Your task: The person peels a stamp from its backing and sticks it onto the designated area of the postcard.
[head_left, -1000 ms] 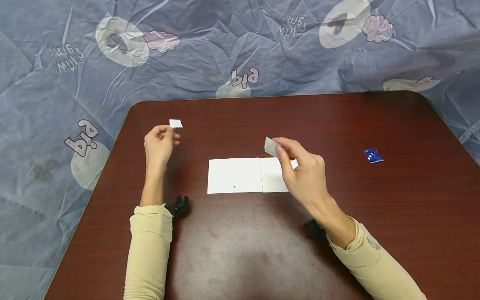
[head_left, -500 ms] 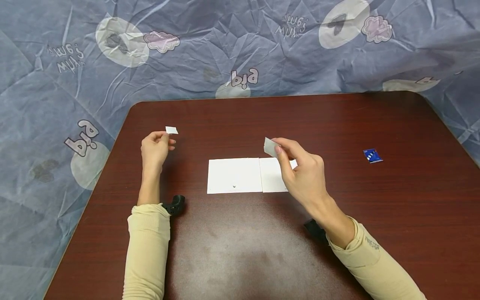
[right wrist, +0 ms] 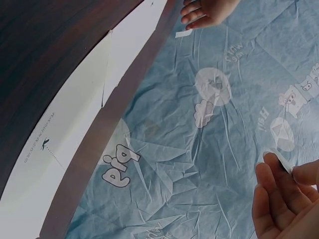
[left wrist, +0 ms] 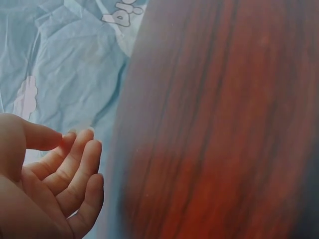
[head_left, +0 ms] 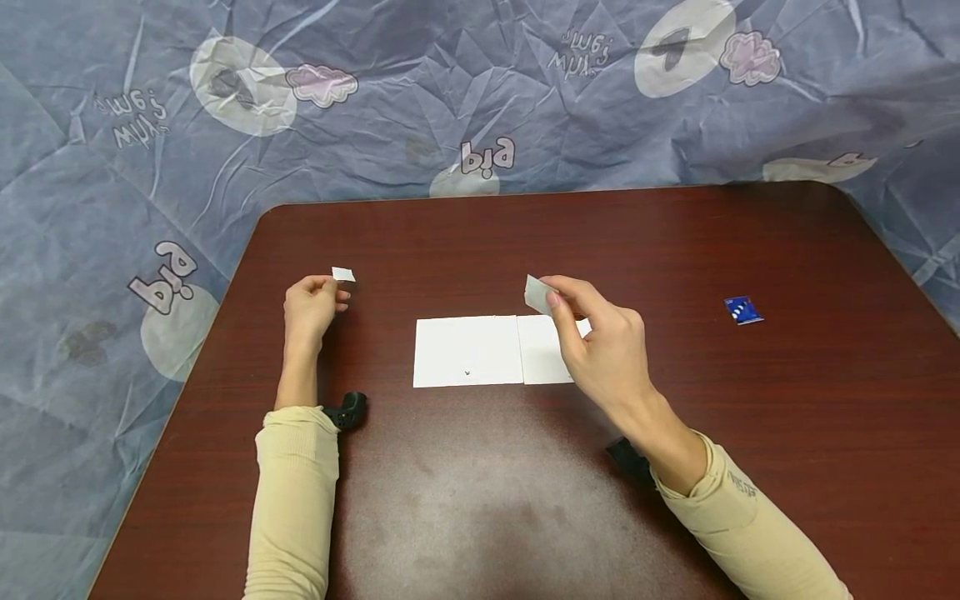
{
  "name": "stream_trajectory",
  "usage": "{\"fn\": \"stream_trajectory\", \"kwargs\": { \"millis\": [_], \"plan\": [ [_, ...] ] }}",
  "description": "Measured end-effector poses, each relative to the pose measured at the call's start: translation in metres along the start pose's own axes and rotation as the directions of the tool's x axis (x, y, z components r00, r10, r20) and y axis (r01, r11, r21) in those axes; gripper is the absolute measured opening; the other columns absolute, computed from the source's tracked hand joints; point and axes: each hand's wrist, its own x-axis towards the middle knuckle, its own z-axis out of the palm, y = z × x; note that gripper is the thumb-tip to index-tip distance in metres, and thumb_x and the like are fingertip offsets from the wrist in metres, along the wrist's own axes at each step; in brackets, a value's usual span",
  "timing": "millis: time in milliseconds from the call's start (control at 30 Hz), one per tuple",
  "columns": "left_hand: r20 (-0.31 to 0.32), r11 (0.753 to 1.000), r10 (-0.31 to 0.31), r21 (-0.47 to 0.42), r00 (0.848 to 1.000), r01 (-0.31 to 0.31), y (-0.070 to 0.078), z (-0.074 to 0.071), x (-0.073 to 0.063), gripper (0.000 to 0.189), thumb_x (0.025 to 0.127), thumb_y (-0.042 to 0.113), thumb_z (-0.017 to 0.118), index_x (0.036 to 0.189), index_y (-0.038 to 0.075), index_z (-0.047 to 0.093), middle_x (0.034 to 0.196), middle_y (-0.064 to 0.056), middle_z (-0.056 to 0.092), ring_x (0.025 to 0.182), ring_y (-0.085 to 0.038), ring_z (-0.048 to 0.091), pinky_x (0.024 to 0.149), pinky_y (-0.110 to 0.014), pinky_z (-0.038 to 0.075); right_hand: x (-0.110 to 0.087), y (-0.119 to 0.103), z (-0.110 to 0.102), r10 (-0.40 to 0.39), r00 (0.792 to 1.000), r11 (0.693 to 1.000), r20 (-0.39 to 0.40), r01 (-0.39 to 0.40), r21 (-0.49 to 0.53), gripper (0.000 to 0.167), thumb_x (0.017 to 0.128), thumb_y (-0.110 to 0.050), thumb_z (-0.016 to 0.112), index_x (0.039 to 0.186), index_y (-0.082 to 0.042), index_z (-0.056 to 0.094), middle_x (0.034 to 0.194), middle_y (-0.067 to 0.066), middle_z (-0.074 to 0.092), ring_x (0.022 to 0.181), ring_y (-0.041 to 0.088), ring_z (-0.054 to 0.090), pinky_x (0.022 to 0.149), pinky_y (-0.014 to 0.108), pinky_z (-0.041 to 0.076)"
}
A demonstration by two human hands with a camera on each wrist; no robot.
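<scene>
My left hand (head_left: 309, 308) is raised over the left part of the table and pinches a small white paper-like piece (head_left: 342, 274) between thumb and forefinger. In the left wrist view the left hand (left wrist: 60, 174) shows thumb and forefinger meeting, the piece itself hidden there. Pinched by thumb and forefinger of my right hand (head_left: 607, 342) is a small pale grey-white square piece (head_left: 537, 294), seen nearly edge-on as a thin pale piece (right wrist: 284, 162) in the right wrist view. Below that hand lies a white two-panel card (head_left: 468, 352), its right panel partly covered by the hand.
A small blue packet (head_left: 743, 311) lies on the brown table (head_left: 465, 258) to the right. Black wrist-camera mounts (head_left: 347, 412) stick out at both wrists. Behind the table hangs a wrinkled blue-grey printed sheet (head_left: 420, 92). The card bears a small dark mark (head_left: 467, 373).
My left hand has come nearer to me and slightly left, carrying its white piece along. The right hand has kept its hold and hardly moved.
</scene>
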Motion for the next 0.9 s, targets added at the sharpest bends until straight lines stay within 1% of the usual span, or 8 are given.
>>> {"fn": "stream_trajectory", "kwargs": {
  "millis": [167,267,367,467,600,767,900],
  "plan": [
    [-0.004,1.000,-0.008,0.025,1.000,0.008,-0.002,-0.002,0.001,0.029,0.101,0.019,0.044,0.116,-0.001,0.060,0.083,-0.004,0.068,0.073,-0.015,0.067,0.075,-0.027,0.051,0.000,0.001,0.000,0.001,1.000,1.000,-0.011,-0.001,0.003,0.018,0.088,0.003,0.063,0.104,-0.001,0.068,0.087,0.011,0.072,0.069,0.021,0.069,0.043,0.026,0.041],
    [-0.005,0.999,-0.014,0.046,1.000,0.014,-0.003,-0.003,0.002,0.031,0.101,0.020,0.044,0.118,0.000,0.059,0.082,-0.001,0.068,0.074,-0.014,0.067,0.074,-0.025,0.049,0.000,0.001,0.000,0.001,1.000,1.000,-0.014,-0.001,0.003,0.018,0.087,0.003,0.064,0.104,-0.001,0.069,0.087,0.011,0.072,0.069,0.021,0.069,0.043,0.026,0.041],
    [-0.020,0.998,-0.023,0.056,1.000,0.024,-0.004,-0.006,0.002,0.031,0.101,0.020,0.044,0.118,0.000,0.060,0.081,0.001,0.068,0.072,-0.012,0.067,0.072,-0.023,0.047,0.000,0.001,-0.001,-0.001,1.000,1.000,-0.012,0.001,0.005,0.017,0.088,0.003,0.064,0.104,-0.001,0.068,0.087,0.011,0.072,0.069,0.021,0.069,0.043,0.025,0.040],
    [-0.037,0.998,-0.029,0.053,0.999,0.031,-0.006,-0.009,0.002,0.031,0.100,0.020,0.044,0.118,0.000,0.060,0.082,0.000,0.068,0.069,-0.009,0.066,0.072,-0.024,0.048,0.000,0.001,-0.001,-0.003,1.000,1.000,-0.015,0.003,0.008,0.018,0.087,0.003,0.064,0.104,-0.001,0.068,0.087,0.011,0.072,0.068,0.021,0.069,0.042,0.024,0.039],
    [-0.047,0.998,-0.023,0.053,0.999,0.025,-0.007,-0.010,0.003,0.031,0.100,0.019,0.045,0.117,-0.001,0.061,0.087,-0.006,0.068,0.066,-0.006,0.065,0.072,-0.024,0.049,0.000,0.002,-0.001,-0.005,1.000,1.000,-0.018,0.005,0.008,0.018,0.087,0.004,0.064,0.104,-0.001,0.069,0.087,0.010,0.072,0.068,0.020,0.068,0.042,0.024,0.039],
    [-0.065,0.997,-0.032,0.063,0.997,0.036,-0.011,-0.012,0.006,0.030,0.100,0.020,0.047,0.117,0.000,0.061,0.083,-0.002,0.067,0.065,-0.006,0.065,0.074,-0.023,0.048,0.000,0.002,-0.001,-0.003,1.000,1.000,-0.013,0.003,0.001,0.018,0.087,0.003,0.064,0.104,-0.001,0.068,0.087,0.011,0.071,0.068,0.020,0.068,0.042,0.024,0.039],
    [-0.064,0.996,-0.047,0.072,0.997,0.052,-0.013,-0.016,0.005,0.030,0.100,0.022,0.047,0.117,0.001,0.061,0.080,0.003,0.066,0.067,-0.006,0.065,0.075,-0.025,0.050,0.000,0.002,-0.001,-0.003,1.000,1.000,-0.011,0.003,0.001,0.017,0.087,0.003,0.064,0.104,-0.001,0.068,0.086,0.011,0.071,0.068,0.020,0.068,0.042,0.024,0.040]
  ]
}}
